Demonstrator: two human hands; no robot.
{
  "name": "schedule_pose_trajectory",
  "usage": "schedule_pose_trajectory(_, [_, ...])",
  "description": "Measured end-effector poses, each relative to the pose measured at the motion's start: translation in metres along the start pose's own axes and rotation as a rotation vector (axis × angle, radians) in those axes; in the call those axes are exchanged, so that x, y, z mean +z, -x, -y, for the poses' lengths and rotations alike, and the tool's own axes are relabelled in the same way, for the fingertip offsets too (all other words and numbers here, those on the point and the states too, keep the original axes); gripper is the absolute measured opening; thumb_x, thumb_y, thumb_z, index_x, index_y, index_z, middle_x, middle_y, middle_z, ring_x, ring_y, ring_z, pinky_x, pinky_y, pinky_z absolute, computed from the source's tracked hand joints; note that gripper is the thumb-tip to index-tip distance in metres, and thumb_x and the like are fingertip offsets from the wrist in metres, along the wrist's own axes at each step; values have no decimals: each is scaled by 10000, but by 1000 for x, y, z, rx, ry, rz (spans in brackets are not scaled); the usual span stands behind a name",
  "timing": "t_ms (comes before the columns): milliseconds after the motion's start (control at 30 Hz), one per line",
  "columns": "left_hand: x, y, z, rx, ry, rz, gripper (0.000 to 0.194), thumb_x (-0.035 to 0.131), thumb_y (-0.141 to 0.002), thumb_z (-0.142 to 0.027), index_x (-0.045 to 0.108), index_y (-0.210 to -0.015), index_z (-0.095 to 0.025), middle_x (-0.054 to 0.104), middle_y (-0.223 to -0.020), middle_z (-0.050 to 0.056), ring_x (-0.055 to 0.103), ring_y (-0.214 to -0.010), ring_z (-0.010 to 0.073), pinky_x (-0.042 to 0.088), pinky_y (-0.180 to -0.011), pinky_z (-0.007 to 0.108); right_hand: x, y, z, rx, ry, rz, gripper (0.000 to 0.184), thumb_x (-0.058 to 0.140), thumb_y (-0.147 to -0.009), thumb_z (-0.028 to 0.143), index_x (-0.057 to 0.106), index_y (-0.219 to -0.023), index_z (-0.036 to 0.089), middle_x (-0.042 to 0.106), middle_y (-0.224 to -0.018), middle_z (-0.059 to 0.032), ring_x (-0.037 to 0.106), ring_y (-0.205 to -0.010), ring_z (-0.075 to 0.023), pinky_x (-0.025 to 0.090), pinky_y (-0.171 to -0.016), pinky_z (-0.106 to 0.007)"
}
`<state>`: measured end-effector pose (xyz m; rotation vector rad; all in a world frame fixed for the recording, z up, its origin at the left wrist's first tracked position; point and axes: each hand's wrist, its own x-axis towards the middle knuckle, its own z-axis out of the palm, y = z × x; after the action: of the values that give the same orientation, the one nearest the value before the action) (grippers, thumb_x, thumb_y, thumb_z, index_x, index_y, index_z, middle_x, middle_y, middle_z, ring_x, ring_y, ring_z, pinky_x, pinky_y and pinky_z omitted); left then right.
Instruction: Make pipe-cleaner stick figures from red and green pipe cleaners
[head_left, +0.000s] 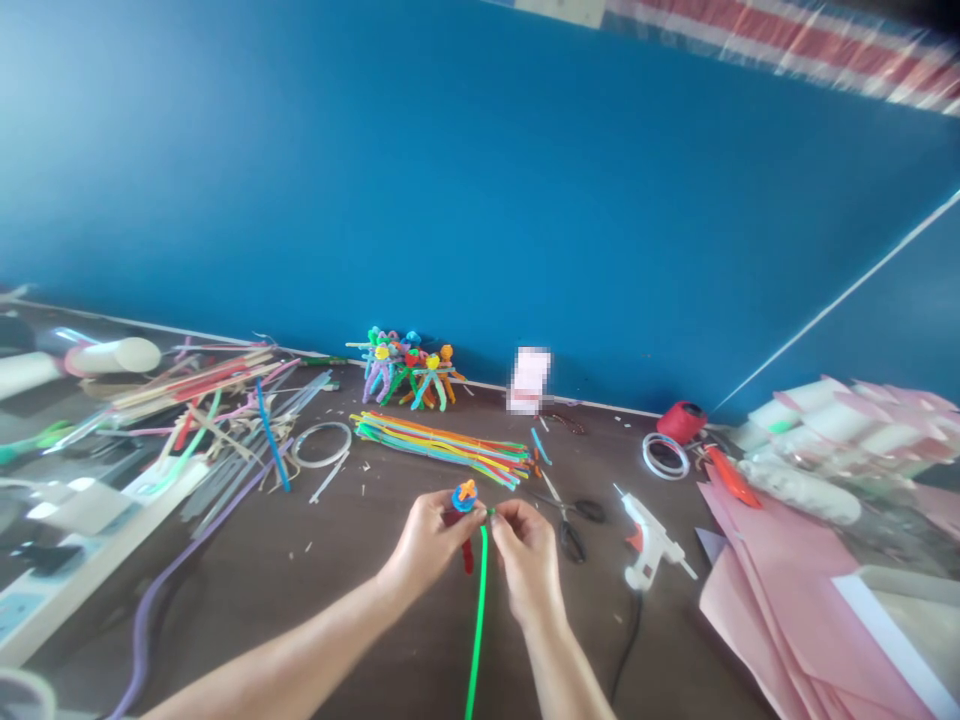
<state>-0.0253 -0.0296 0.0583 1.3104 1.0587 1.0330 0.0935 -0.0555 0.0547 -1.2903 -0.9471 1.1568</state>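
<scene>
Green strip between two pinching hands

Dark brown tabletop (337, 540) fills the lower frame, littered with small scraps, beneath a plain blue wall (450, 180); a thin white line crosses the wall at right. Two bare hands work at lower centre. The left hand (433, 528) is pinched closed on one small blue, rounded piece with an orange top (465, 503); one dark red strip (469, 557) hangs below. The right hand (529, 545), its thumb and forefinger together, grips the upper end of one long, bright green strip (478, 610), which runs down to the bottom edge. Whether the left fingertips also grip it, I cannot tell.

At upper-centre table stand fuzzy multicoloured figures (431, 375), overlapping too closely to count. One multicoloured bundle of fuzzy stems (442, 445) lies nearer. Right of centre: one pair of black-handled scissors (573, 542), one white glue gun (651, 545).
</scene>
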Motion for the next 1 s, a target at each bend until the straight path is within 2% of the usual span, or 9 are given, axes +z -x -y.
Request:
schedule_pose_trajectory(333, [6, 3, 5, 3, 31, -15, 252, 589, -683, -372, 567, -675, -120, 508, -533, -19, 488, -450, 105, 403, -424, 202, 6, -1, -4, 96, -256, -17, 157, 572, -646, 275, 451, -615, 179, 322, -411, 104, 229, -363, -35, 167, -357, -169])
schedule_pose_trajectory(467, [6, 4, 9, 79, -32, -34, 241, 559, -717, -363, 549, -653, -131, 489, -535, -23, 491, -451, 101, 393, -426, 197, 8, 0, -3, 132, -369, 0, 164, 577, -616, 266, 431, -606, 191, 302, -380, 114, 212, -338, -35, 150, -342, -166])
schedule_pose_trajectory(700, [4, 8, 8, 205, -239, -91, 207, 571, -708, -318, 575, -604, -138, 538, -540, -3, 474, -523, 103, 378, -507, 194, 12, -1, -1, 215, -468, -53, 181, 565, -537, 223, 386, -543, 195, 283, -364, 120, 174, -318, -20, 141, -323, -153])
schedule_pose_trajectory(800, [3, 3, 2, 110, -153, -51, 197, 582, -687, -310, 580, -598, -135, 552, -533, -4, 487, -526, 112, 381, -515, 206, 10, -2, -3, 249, -458, -62, 204, 579, -544, 248, 382, -542, 195, 291, -386, 115, 184, -317, -18, 155, -315, -154])
schedule_pose_trajectory(900, [-1, -6, -3, -107, 94, 53, 172, 595, -661, -296, 604, -658, -125, 605, -589, 8, 532, -569, 128, 401, -551, 221, 4, -2, -6, 298, -364, 23, 194, 608, -583, 299, 452, -625, 192, 312, -405, 110, 235, -328, -32, 176, -310, -152])
schedule_pose_trajectory(1000, [-9, -14, -3, -313, 268, 140, 171, 674, -562, -237, 621, -674, -119, 610, -593, 1, 519, -551, 100, 366, -519, 194, -4, -3, -7, 231, -253, 65, 236, 613, -629, 325, 524, -794, 181, 357, -444, 101, 299, -363, -44, 223, -327, -147])
